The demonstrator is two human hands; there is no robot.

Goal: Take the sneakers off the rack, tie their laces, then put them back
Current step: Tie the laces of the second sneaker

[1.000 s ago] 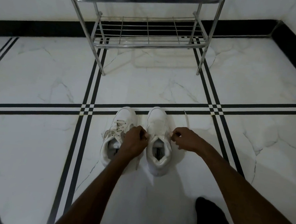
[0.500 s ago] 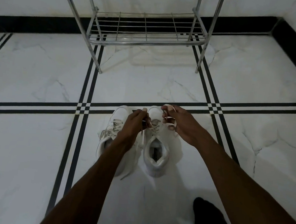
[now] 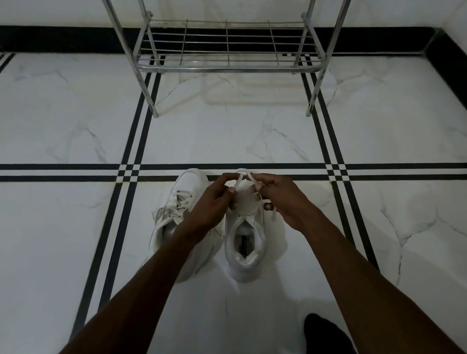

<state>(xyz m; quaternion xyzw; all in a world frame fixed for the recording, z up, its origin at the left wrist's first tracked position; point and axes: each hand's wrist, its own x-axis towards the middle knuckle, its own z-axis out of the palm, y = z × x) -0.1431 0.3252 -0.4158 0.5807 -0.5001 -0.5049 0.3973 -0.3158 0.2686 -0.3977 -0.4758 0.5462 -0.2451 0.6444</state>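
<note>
White lace loops (image 3: pixel 241 177) are pinched between both hands above the right white sneaker (image 3: pixel 246 236) on the marble floor (image 3: pixel 46 243). Left hand (image 3: pixel 214 200) and right hand (image 3: pixel 277 198), arms outstretched, curl closed on them; the left white sneaker (image 3: pixel 178 208) sits alongside, touching, before the steel wire rack (image 3: pixel 227 58).

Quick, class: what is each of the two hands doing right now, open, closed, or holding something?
Left hand: closed, pinching the lace of the right sneaker.
Right hand: closed, pinching the same lace.

Dim, flat light; wide-angle edge warping
</note>
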